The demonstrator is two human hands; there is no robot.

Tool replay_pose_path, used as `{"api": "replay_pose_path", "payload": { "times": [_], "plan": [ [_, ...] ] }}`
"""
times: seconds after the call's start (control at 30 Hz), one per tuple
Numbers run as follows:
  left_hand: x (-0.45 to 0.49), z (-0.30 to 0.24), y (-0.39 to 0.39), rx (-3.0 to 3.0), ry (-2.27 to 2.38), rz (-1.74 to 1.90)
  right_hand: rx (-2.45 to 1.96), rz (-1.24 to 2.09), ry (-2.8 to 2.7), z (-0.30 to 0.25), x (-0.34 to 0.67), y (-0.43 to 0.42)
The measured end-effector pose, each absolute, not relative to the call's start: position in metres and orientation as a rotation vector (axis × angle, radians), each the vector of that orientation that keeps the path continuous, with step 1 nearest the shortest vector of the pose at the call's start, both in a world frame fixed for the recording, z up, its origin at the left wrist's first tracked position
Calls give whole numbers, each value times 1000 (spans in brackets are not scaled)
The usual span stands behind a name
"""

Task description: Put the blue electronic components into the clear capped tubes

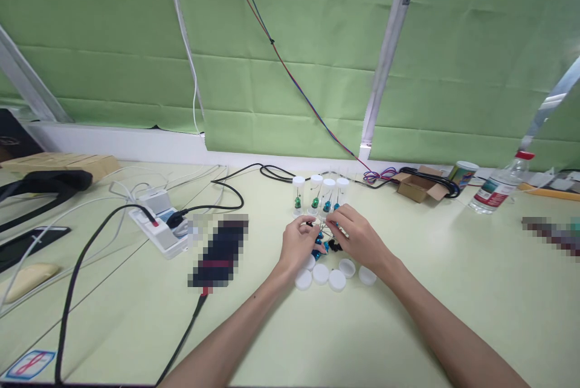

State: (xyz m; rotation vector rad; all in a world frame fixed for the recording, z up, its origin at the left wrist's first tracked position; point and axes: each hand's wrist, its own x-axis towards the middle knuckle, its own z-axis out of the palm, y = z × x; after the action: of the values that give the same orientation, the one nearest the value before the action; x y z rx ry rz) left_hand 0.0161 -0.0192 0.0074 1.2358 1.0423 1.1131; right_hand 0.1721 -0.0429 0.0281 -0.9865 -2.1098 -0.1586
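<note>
Evidently two hands were at work over one pile (pixel 326 247), mid-table. Left hand (pixel 296 244): fingers curled, tips drawn near one another over the pile's left side; whether they clamped a piece could not be told. Right hand (pixel 362 236): thumb and forefinger bent close at the pile's far right; whether they met on anything could not be told. The pile lay between the hands, partly covered: blue pieces and black pieces (pixel 335 246), too crowded to count. Vials (pixel 298 190): four, clear, white-topped, stood in a row just beyond the fingers; two held green pieces, two blue. Caps (pixel 321 274): six visible, white, lay loose on the near side. Farther right stood one carton (pixel 415 188), one tub (pixel 462 175), one bottle (pixel 495 188).
</note>
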Motion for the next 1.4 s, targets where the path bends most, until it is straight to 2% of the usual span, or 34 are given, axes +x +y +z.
{"api": "replay_pose_path", "payload": {
  "times": [0.83, 1.4],
  "plan": [
    [13, -2, -15, 1349, 1098, 1136, -933, -271, -2244, 29, 166, -45],
    [12, 0, -16, 1328, 1072, 1170, -862, -43, -2145, 21, 165, -45]
  ]
}}
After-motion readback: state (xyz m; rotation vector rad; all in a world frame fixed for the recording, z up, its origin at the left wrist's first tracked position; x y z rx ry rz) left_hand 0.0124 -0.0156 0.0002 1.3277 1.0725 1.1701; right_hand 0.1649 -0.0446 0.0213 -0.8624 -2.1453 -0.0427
